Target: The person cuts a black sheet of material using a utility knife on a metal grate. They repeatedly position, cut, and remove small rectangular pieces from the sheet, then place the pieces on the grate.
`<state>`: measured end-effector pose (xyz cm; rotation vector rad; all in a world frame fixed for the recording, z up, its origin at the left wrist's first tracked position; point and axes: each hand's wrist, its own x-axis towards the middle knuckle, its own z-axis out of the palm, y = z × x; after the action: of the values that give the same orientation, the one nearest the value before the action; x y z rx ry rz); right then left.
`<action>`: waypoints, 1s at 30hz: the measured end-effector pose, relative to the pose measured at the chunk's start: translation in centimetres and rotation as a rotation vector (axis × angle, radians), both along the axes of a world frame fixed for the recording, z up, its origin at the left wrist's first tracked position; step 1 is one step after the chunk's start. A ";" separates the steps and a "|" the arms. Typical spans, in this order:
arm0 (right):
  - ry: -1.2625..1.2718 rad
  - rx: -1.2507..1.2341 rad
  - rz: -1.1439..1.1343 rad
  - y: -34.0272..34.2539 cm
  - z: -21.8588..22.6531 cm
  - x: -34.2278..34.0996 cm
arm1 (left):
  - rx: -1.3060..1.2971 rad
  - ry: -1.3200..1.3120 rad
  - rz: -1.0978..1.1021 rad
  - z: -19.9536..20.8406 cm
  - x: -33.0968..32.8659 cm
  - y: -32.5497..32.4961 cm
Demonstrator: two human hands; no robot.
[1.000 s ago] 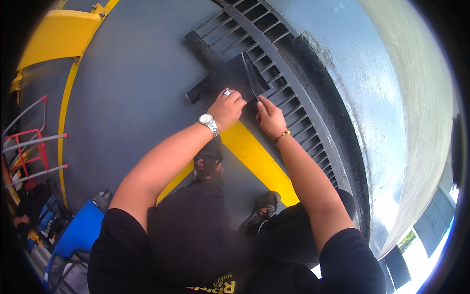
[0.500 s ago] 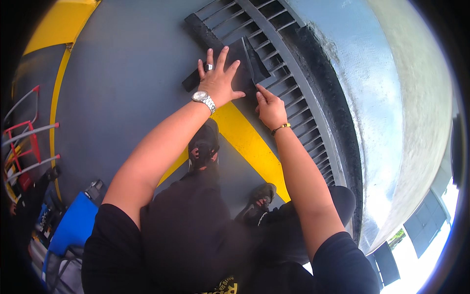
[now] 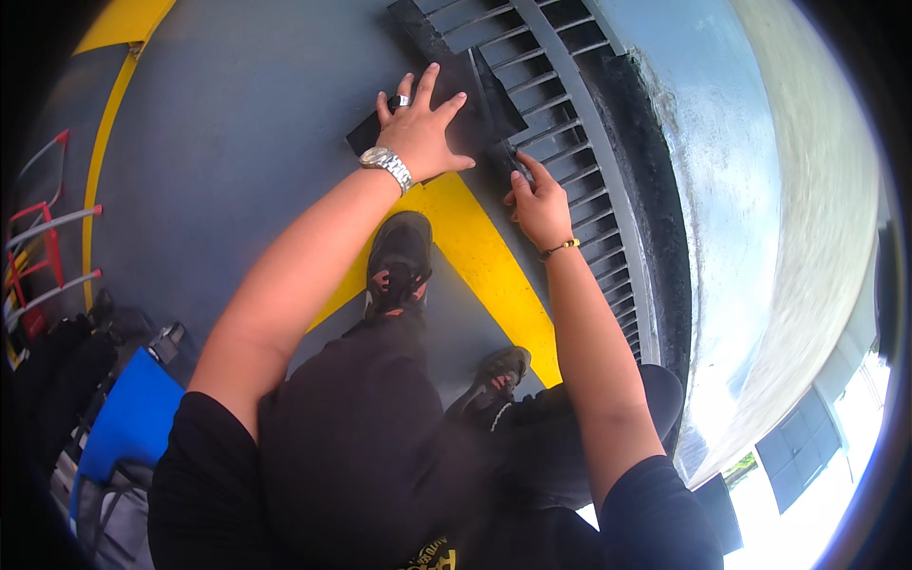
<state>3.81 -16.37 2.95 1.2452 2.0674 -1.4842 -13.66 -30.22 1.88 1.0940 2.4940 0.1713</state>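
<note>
- Five fingers of your left hand [image 3: 418, 133] spread over the black sheet [image 3: 478, 116].
- Your right hand [image 3: 540, 205] pinches a slim dark tool [image 3: 514, 159].
- That sheet lies on grey floor [image 3: 256, 123], reaching the grating [image 3: 593, 142].

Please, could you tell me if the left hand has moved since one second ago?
Yes. Judged against the yellow floor stripe, the left hand has moved forward and now spreads over the black sheet.

Left hand [image 3: 418, 136] splayed on black sheet [image 3: 476, 114] — right hand [image 3: 541, 211] gripping dark tool [image 3: 511, 160]
</note>
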 end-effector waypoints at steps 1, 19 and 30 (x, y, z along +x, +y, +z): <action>0.011 0.003 0.004 0.0 -0.2 0.2 | 0.006 -0.003 0.009 -0.2 0.0 0.0; 0.227 -0.086 -0.030 -0.4 -2.3 3.3 | 0.085 0.052 0.077 -0.9 0.8 1.9; 0.301 -0.075 -0.095 -0.9 -3.3 3.8 | 0.104 0.023 0.051 -0.5 0.6 2.0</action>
<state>7.58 -17.25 -0.39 1.1659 2.1347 -1.8746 -13.06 -28.22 1.40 1.0793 2.5601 0.3077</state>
